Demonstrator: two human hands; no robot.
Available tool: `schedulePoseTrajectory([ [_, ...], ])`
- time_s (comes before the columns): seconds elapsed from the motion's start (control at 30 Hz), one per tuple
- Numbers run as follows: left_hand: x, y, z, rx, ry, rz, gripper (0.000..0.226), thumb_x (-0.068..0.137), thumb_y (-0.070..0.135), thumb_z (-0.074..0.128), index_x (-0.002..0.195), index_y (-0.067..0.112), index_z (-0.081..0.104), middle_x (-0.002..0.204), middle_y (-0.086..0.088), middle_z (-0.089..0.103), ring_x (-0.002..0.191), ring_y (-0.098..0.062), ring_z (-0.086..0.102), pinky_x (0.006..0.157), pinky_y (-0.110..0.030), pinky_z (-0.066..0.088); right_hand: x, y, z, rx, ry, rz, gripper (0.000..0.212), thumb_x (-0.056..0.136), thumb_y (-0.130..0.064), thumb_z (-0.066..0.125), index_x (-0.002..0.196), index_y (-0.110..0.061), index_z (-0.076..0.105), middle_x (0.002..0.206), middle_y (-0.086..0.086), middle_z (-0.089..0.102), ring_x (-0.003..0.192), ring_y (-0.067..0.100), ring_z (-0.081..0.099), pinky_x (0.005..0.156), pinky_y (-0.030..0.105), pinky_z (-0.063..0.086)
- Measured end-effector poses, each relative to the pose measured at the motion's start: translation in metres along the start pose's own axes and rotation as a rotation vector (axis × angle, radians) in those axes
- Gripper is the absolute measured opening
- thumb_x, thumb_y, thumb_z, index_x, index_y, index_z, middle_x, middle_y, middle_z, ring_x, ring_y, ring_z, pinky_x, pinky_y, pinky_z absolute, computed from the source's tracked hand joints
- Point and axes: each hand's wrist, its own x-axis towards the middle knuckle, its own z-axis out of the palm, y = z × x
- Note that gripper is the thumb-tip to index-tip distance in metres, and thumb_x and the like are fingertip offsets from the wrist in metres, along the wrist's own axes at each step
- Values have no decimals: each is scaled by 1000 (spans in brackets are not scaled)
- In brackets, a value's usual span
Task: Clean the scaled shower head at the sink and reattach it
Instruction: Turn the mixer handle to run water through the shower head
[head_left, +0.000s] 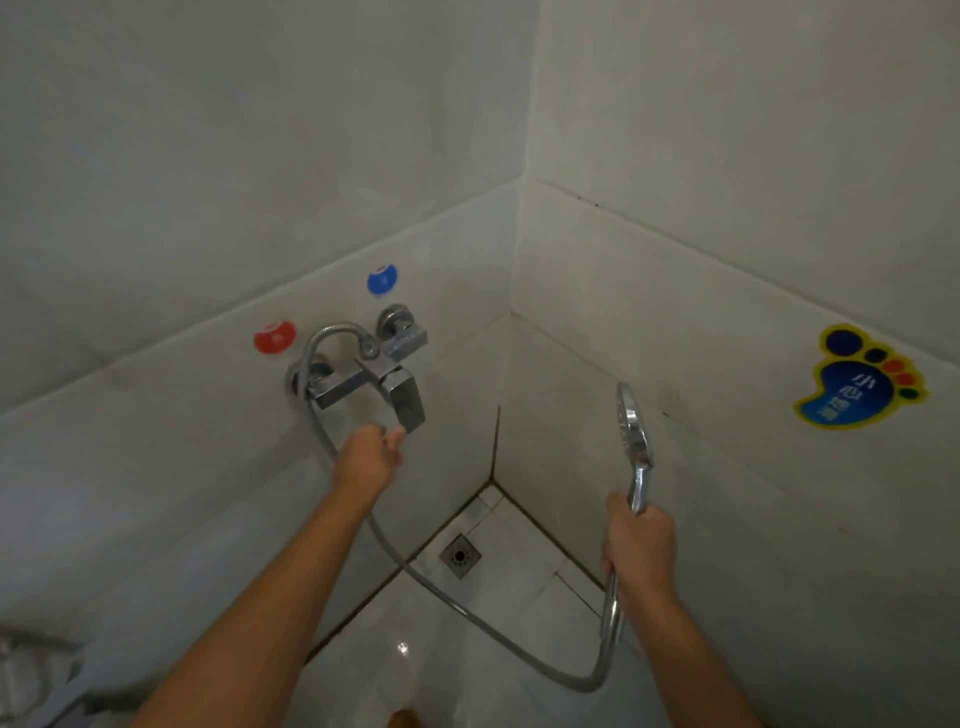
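Observation:
The chrome shower head (632, 425) stands upright in front of the right wall, its face turned left. My right hand (640, 545) is shut on its handle. A metal hose (498, 631) runs from the handle's bottom, loops low over the floor and climbs to the chrome mixer tap (366, 374) on the left wall. My left hand (370, 456) is just below the tap's lever (406, 402), thumb touching the lever's lower edge, fingers loosely curled with nothing in them.
I am in a tiled shower corner. A red sticker (274, 338) and a blue sticker (382, 279) mark the wall above the tap. A floor drain (460, 556) sits in the corner. A foot-shaped sticker (862, 379) is on the right wall.

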Motion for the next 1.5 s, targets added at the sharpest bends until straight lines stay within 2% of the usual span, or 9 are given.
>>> schedulePoseTrajectory([
  [0.13,17,-3,2,54,-70,138,35,98,27,53,71,8,65,70,-8,67,76,-31,66,67,-32,42,3,-2,13,17,27,41,27,88,-16,56,63,-12,44,50,8,42,33,18,37,38,26,35],
  [0.3,24,-7,5,62,-64,264,45,99,20,51,53,19,53,66,-12,66,70,-33,64,69,-36,45,11,2,24,-6,71,88,26,84,-19,56,62,-13,44,52,10,44,35,20,40,39,26,37],
  [0.63,9,-4,10,1,-15,332,47,101,15,47,54,19,48,59,-5,56,59,-24,53,62,-29,32,22,7,34,-78,86,85,30,87,-19,57,60,-11,44,49,10,45,34,22,43,41,29,40],
  [0.83,3,0,12,-72,-5,321,47,100,13,48,54,20,50,53,0,51,55,-21,50,62,-28,31,28,11,36,-88,79,84,31,86,-20,57,60,-12,43,51,9,45,36,23,44,41,29,40],
  [0.97,2,-1,13,-90,-6,316,46,101,14,47,56,15,53,56,-4,55,57,-22,52,63,-29,33,30,13,35,-111,64,86,31,87,-20,57,60,-12,45,52,10,47,37,24,46,43,30,42],
  [1.07,1,-1,14,-94,1,320,46,101,13,47,55,16,53,52,3,50,56,-21,51,63,-29,32,32,14,32,-120,53,106,31,88,-19,57,61,-10,45,51,10,47,36,23,46,40,28,39],
  [1.33,0,0,12,-87,-11,314,43,100,14,49,57,16,53,52,6,50,53,-16,49,62,-29,32,35,13,25,202,-65,312,29,88,-8,54,64,-14,40,46,3,33,27,10,29,32,17,26],
  [1.4,1,1,12,-82,-15,314,44,99,12,50,56,17,52,51,6,50,53,-17,49,61,-30,33,38,16,24,202,-52,317,28,88,-7,54,65,-13,39,46,3,33,27,10,30,32,17,27],
  [1.5,0,1,11,-69,-17,312,44,98,12,50,54,18,51,53,3,51,56,-20,51,63,-30,33,39,24,22,63,-8,254,26,86,-11,56,64,-11,43,48,8,39,29,15,35,36,22,32],
])
